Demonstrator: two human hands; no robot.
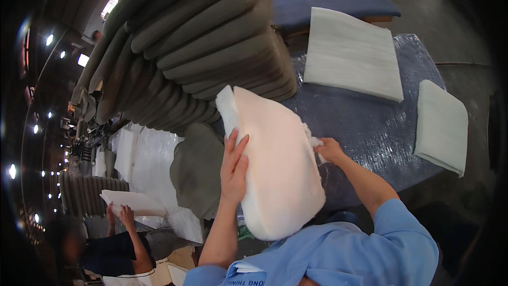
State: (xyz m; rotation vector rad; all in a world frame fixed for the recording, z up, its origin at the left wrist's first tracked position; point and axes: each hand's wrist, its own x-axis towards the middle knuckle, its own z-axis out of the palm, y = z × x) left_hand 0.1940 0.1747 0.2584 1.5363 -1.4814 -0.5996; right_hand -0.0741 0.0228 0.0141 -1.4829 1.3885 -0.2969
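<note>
Cushion (280, 164) | long axis up-left | left fingers (230, 146) spread, touching | right fingers (324, 150) pinching fluff (316, 141)

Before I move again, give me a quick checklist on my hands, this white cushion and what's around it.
1. Left hand supporting the white cushion: ok, spread along its left side.
2. Right hand on the loose white fluff: ok, gripping it at the cushion's right edge.
3. Cushion clear of the grey-green stack: cannot tell; they overlap in this view.
4. Smaller white pad fully on the wrapped table: not ok, it reaches past the edge.
5. Co-worker's hands clear of yours: ok, well off to the left.
</note>
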